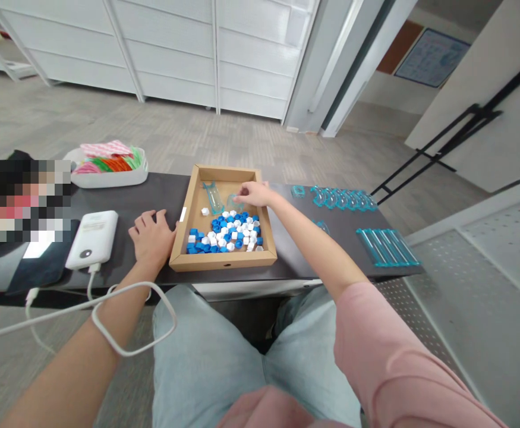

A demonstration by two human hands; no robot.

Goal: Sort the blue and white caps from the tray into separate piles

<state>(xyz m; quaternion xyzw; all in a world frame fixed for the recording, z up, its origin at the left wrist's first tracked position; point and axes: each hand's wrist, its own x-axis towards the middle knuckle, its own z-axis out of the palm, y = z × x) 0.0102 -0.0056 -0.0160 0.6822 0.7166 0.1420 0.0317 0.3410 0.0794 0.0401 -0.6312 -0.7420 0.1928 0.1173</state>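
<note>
A shallow cardboard tray (179, 238) sits on the dark table and holds several blue and white caps (230, 232) plus a clear teal tube (214, 197). My right hand (254, 193) reaches into the tray's far right corner, its fingers pinched on a small clear teal piece (234, 201). My left hand (153, 235) lies flat on the table just left of the tray, fingers spread, with nothing in it.
A white power bank (93, 239) with a white cable (108, 321) lies left of my hand. A white bin of coloured items (108, 166) stands at the back left. Teal tubes (387, 246) and teal clear pieces (342, 198) lie to the right.
</note>
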